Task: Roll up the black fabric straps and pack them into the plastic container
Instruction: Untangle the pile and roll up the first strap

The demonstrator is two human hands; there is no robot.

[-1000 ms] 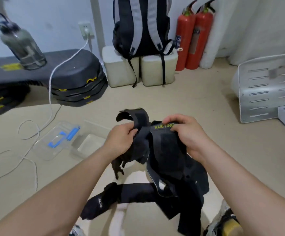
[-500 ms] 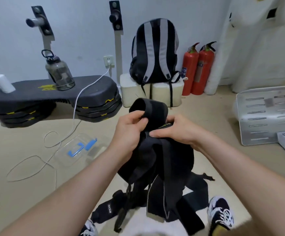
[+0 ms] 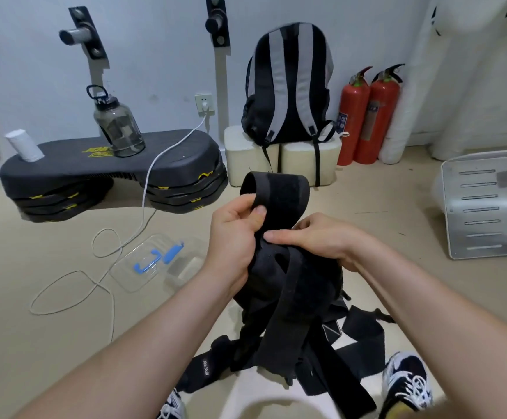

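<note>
2 hands [image 3: 234,237] on black straps [image 3: 279,313]

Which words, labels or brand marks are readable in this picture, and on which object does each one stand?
No text reads with certainty.
White lettering on the black strap lying low by the shoe: sideways and blurred, unreadable.
Yellow print on the step platform: blurred, partly hidden by the water bottle.
Labels on the fire extinguishers: too small to read.

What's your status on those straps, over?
Left hand grips the black straps at the loop, right hand pinches just below. Straps bunched, not yet rolled, tails hanging. Plastic container on the floor, lid off, white cable beside it.
</note>
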